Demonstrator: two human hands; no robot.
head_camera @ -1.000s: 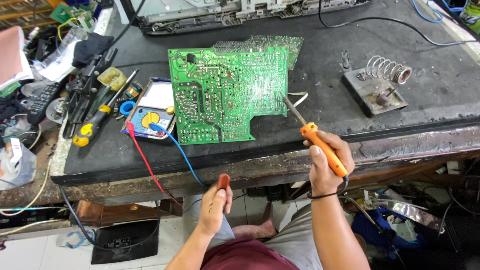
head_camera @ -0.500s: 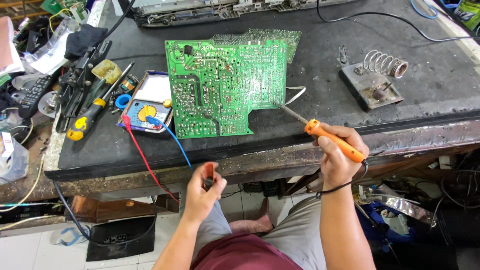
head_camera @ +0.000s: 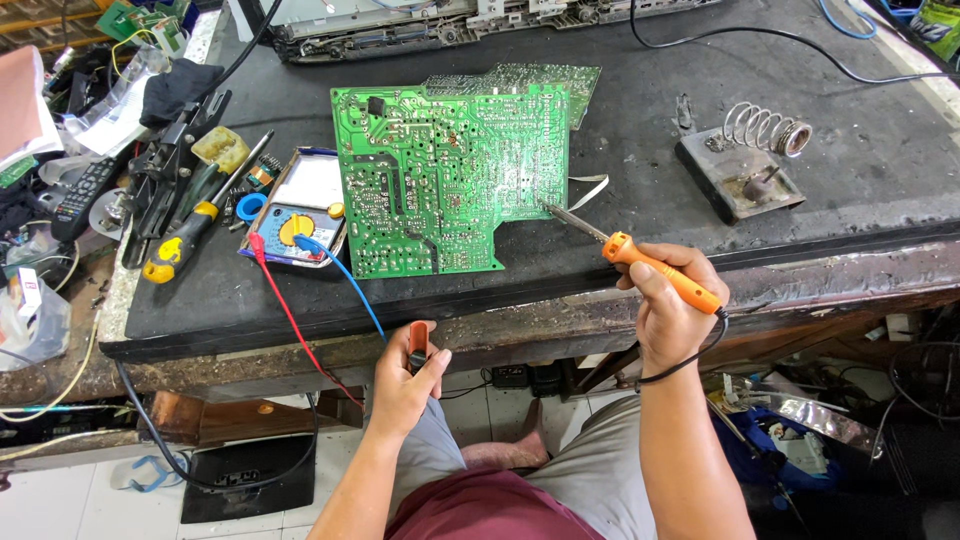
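Right hand (head_camera: 668, 310) clenched on orange soldering iron (head_camera: 660, 274), tip at green circuit board (head_camera: 430, 178) right edge; left hand (head_camera: 405, 380) pinching red probe (head_camera: 419, 342) below near edge of black table (head_camera: 620, 240).

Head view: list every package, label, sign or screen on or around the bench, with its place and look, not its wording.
Multimeter: left of the green circuit board, flat rectangular case, pale dial face, yellow knob, red and blue leads.
Remote control: far left edge, long, black, with rows of buttons.
Clear plastic bag: lower left, crumpled, small white label.
No lit screen or sign shows.
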